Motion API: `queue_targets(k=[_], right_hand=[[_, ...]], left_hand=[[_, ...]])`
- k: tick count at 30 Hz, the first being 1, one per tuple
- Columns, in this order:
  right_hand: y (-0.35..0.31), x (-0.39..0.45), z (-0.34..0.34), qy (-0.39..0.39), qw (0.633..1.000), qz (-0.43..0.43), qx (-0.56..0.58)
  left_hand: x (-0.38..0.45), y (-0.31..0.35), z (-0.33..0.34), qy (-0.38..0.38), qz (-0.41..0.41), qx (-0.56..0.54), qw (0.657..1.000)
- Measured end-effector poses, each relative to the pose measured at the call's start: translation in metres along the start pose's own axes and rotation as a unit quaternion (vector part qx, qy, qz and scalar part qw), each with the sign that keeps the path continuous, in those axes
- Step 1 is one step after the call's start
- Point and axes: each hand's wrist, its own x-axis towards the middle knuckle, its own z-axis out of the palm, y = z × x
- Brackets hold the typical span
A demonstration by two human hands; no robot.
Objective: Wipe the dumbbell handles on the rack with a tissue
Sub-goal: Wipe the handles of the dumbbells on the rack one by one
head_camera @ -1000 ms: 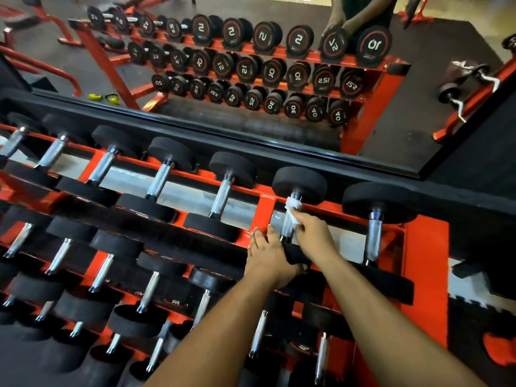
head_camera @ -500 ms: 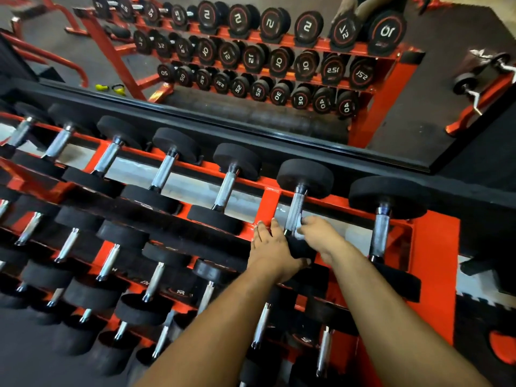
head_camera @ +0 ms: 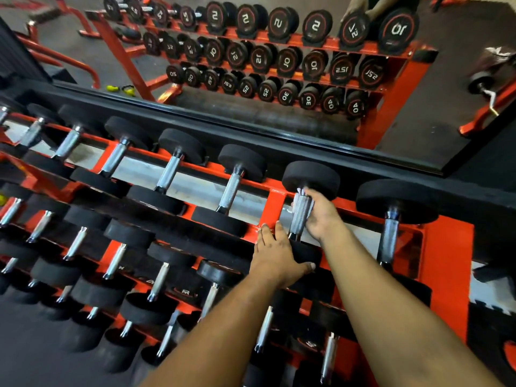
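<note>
A wall mirror (head_camera: 418,88) with a thick black frame (head_camera: 251,127) runs beyond the hands. It reflects dark rubber floor matting (head_camera: 435,113), grey floor (head_camera: 55,32) at far left, red steel equipment frames (head_camera: 64,58) and two small yellow objects (head_camera: 120,89) on the ground. To the right of the hands, low down, lie interlocking black floor tiles (head_camera: 488,328) edged in pale grey.

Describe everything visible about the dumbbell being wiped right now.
The dumbbell lies on the top tier of the red rack, second from the right end. It has two black, matte, round heads and a knurled chrome handle. The right hand wraps the handle with a white tissue showing near the far head. The left hand rests on the near head.
</note>
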Motion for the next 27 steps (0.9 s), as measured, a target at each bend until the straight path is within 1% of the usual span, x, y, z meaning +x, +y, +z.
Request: queue_targets(k=[2, 4, 5, 6, 8, 9, 10, 11, 12, 14, 15, 18, 21, 22, 23, 24, 25, 26, 27], right_hand=[[0.014, 0.0, -0.004, -0.008, 0.999, 0.018, -0.045], [0.025, -0.007, -0.01, -0.04, 0.99, 0.066, -0.115], [0.022, -0.008, -0.01, -0.046, 0.988, 0.084, -0.124], [0.015, -0.006, -0.007, -0.044, 0.991, 0.085, -0.091], [-0.001, -0.001, 0.002, -0.012, 0.999, 0.046, -0.006], [-0.005, -0.001, 0.004, -0.003, 1.0, 0.027, -0.005], [-0.005, -0.004, 0.004, -0.011, 0.999, 0.022, -0.029], [0.001, -0.008, -0.001, -0.032, 0.996, 0.033, -0.077], [0.008, -0.014, -0.008, -0.059, 0.988, 0.061, -0.131], [0.016, -0.025, -0.018, -0.104, 0.958, 0.12, -0.239], [0.017, -0.028, -0.022, -0.11, 0.948, 0.118, -0.274], [0.013, -0.034, -0.024, -0.087, 0.924, 0.054, -0.368], [0.018, -0.039, -0.039, -0.048, 0.877, -0.022, -0.478], [0.017, -0.04, -0.045, -0.049, 0.873, -0.028, -0.484], [0.015, -0.043, -0.049, -0.06, 0.881, -0.022, -0.468], [0.008, -0.045, -0.05, -0.076, 0.898, -0.011, -0.434], [0.0, -0.047, -0.048, -0.086, 0.909, -0.021, -0.407], [-0.009, -0.045, -0.044, -0.088, 0.91, -0.073, -0.399], [-0.017, -0.043, -0.039, -0.064, 0.88, -0.162, -0.442]], left_hand=[[0.0, 0.0, 0.0, -0.001, 0.002, -0.002, 1.0], [0.0, -0.001, 0.001, 0.002, 0.002, 0.001, 1.0], [0.0, -0.001, 0.001, 0.003, 0.001, 0.002, 1.0], [0.001, -0.001, 0.001, 0.002, 0.0, 0.001, 1.0], [0.001, 0.0, 0.0, -0.003, 0.0, 0.0, 1.0], [0.001, 0.0, 0.0, -0.003, 0.0, 0.001, 1.0], [0.0, 0.0, 0.0, -0.003, 0.002, 0.0, 1.0], [-0.001, -0.001, 0.0, -0.003, 0.002, -0.001, 1.0], [-0.001, -0.001, 0.0, -0.001, 0.002, -0.003, 1.0], [0.0, -0.002, 0.001, 0.0, 0.002, -0.003, 1.0], [0.0, -0.002, 0.001, -0.002, 0.002, -0.005, 1.0], [-0.001, -0.002, 0.0, 0.001, 0.003, -0.012, 1.0], [0.0, -0.002, 0.0, 0.002, 0.004, -0.01, 1.0], [0.001, -0.002, 0.0, 0.002, 0.005, -0.009, 1.0], [0.001, -0.003, 0.001, -0.002, 0.005, -0.008, 1.0], [0.001, -0.003, 0.001, -0.002, 0.005, -0.006, 1.0], [0.0, -0.003, 0.0, 0.0, 0.006, -0.005, 1.0], [0.0, -0.003, 0.0, 0.001, 0.006, -0.005, 1.0], [-0.001, -0.003, -0.001, 0.001, 0.008, -0.006, 1.0]])
